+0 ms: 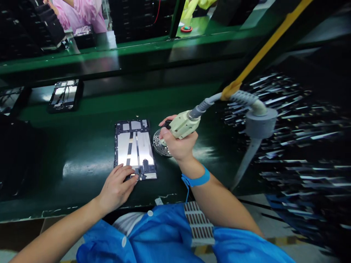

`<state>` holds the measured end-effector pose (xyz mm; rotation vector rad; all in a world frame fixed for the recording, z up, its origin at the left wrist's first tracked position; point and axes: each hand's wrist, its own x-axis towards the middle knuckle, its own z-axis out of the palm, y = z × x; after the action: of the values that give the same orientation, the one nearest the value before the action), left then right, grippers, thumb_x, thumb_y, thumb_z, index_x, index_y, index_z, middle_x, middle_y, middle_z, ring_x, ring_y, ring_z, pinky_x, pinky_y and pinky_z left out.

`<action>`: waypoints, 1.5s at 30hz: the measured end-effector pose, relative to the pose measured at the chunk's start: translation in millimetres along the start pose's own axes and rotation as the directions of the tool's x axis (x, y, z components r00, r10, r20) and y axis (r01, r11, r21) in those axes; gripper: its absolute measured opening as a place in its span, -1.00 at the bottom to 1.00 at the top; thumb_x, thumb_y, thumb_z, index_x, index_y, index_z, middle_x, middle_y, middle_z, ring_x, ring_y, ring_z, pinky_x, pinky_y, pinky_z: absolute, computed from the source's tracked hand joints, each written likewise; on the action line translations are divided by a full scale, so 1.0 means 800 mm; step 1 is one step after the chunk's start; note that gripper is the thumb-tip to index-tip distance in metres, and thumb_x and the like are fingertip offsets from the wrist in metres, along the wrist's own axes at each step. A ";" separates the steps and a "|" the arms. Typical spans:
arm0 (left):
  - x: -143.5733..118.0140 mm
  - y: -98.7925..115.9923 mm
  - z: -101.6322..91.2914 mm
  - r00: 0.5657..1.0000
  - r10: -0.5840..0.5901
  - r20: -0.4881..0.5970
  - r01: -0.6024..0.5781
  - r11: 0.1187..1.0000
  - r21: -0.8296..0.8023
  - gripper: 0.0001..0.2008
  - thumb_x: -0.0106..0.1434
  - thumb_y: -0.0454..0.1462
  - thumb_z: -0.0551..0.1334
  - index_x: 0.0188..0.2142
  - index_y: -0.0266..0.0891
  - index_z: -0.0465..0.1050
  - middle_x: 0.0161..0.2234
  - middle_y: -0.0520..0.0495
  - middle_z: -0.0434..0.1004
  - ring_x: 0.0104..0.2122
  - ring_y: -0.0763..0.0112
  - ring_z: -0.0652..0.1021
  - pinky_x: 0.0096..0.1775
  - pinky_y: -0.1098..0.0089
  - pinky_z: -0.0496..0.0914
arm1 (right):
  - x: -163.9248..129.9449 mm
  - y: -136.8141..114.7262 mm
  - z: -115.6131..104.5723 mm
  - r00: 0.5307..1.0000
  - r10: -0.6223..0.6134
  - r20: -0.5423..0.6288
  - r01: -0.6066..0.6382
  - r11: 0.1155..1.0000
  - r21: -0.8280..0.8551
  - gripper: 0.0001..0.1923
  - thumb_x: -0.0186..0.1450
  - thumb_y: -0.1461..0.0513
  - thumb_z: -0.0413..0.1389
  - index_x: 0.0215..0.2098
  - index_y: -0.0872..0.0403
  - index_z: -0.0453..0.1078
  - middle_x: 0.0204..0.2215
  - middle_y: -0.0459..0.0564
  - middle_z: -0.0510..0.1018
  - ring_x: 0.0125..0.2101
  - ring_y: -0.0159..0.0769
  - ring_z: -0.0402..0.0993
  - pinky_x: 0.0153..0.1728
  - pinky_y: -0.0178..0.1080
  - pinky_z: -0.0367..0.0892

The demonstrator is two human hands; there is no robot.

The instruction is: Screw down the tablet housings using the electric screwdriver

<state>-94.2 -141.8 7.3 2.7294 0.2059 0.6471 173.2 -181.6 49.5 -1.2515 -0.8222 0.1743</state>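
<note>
Two bare forearms are reaching up from the bottom of the frame over a dark green tabletop (pixel 82 153). Coming in from the lower left, the left hand (pixel 116 188) is lying palm down with its fingers loosely spread and slightly curled, clasping nothing; the fingertips (pixel 131 178) are pressing on the lower left corner of an opened tablet chassis (pixel 135 148), which is lying flat at the centre of the frame with its silvery inner plates and dark flex strips facing up. Rising from the lower right, the right forearm is wearing a blue wrist strap (pixel 196 179) with a thin cord hanging from it. The right hand (pixel 178 144) is clenched around the cream body of an electric screwdriver (pixel 182 125), holding it tilted just right of the chassis, its nose pointing down and left. A small round perforated screw tray (pixel 160 144) is sitting on the tabletop directly under that fist, partly hidden by it, just beside the chassis. A grey hose (pixel 214 100) is running from the screwdriver's rear up to the right, meeting a yellow strap (pixel 263 51). At the upper left, a second chassis (pixel 65 95) is lying further back, and another person's pink sleeve (pixel 82 14) is showing at the top edge.
</note>
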 end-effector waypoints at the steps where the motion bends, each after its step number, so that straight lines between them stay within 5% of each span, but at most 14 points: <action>1: -0.002 0.003 0.003 0.999 -0.026 -0.019 0.026 1.000 0.001 -0.71 0.38 -0.44 0.24 0.05 -0.23 0.50 -0.04 -0.22 0.61 0.05 0.14 0.57 0.14 -0.01 0.47 | 0.000 0.000 -0.001 1.000 -0.003 0.000 0.003 1.000 -0.004 -0.77 0.21 0.24 0.26 -0.14 0.02 0.48 -0.32 -0.05 0.64 -0.30 -0.18 0.66 -0.21 -0.06 0.62; 8: 0.022 -0.032 0.015 0.997 -0.070 -0.042 0.070 0.998 0.002 -0.78 0.42 -0.35 0.23 0.00 -0.15 0.57 -0.05 -0.17 0.63 0.05 0.14 0.60 0.12 0.04 0.48 | 0.013 0.005 -0.011 0.995 -0.072 -0.072 0.069 0.997 -0.045 -0.80 0.24 0.22 0.24 -0.15 -0.01 0.45 -0.30 -0.07 0.60 -0.46 -0.32 0.56 -0.44 -0.18 0.56; 12: 0.041 -0.057 0.022 0.989 -0.132 -0.073 0.135 0.990 0.047 -0.79 0.43 -0.32 0.22 -0.02 -0.12 0.60 -0.03 -0.16 0.63 0.15 0.10 0.55 0.27 -0.16 0.27 | 0.024 0.012 -0.008 0.992 -0.063 -0.113 0.056 0.996 -0.064 -0.77 0.25 0.20 0.22 -0.12 -0.02 0.39 -0.31 -0.11 0.58 -0.60 -0.43 0.46 -0.56 -0.26 0.47; 15: 0.042 -0.056 0.026 0.978 -0.186 -0.098 0.191 0.980 0.049 -0.80 0.42 -0.32 0.23 -0.04 -0.11 0.61 -0.02 -0.15 0.62 0.21 0.03 0.49 0.28 -0.27 0.17 | 0.029 0.018 -0.003 0.992 -0.047 -0.114 0.037 0.996 -0.083 -0.76 0.25 0.19 0.22 -0.12 -0.02 0.37 -0.31 -0.11 0.58 -0.59 -0.43 0.46 -0.55 -0.26 0.47; 38: 0.040 -0.056 0.020 0.981 -0.189 -0.048 0.190 0.982 0.013 -0.79 0.44 -0.31 0.23 -0.03 -0.10 0.61 0.02 -0.15 0.60 0.20 0.01 0.49 0.26 -0.25 0.21 | 0.030 0.034 0.002 0.992 -0.022 -0.122 0.010 0.995 -0.101 -0.76 0.23 0.19 0.23 -0.13 -0.02 0.38 -0.37 -0.12 0.55 -0.60 -0.41 0.46 -0.56 -0.25 0.46; 45: 0.055 -0.057 0.028 0.971 -0.231 -0.063 0.232 0.973 0.004 -0.80 0.44 -0.29 0.23 -0.06 -0.06 0.63 0.02 -0.14 0.60 0.21 0.02 0.48 0.26 -0.25 0.20 | 0.020 -0.009 0.014 0.992 -0.071 -0.102 0.072 0.997 0.002 -0.78 0.29 0.22 0.18 -0.10 -0.05 0.35 -0.30 -0.12 0.53 -0.62 -0.46 0.43 -0.59 -0.28 0.42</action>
<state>-48.0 -96.1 -9.8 2.6420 0.5358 0.6653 175.1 -167.1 63.9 -1.2142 -0.7768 0.0547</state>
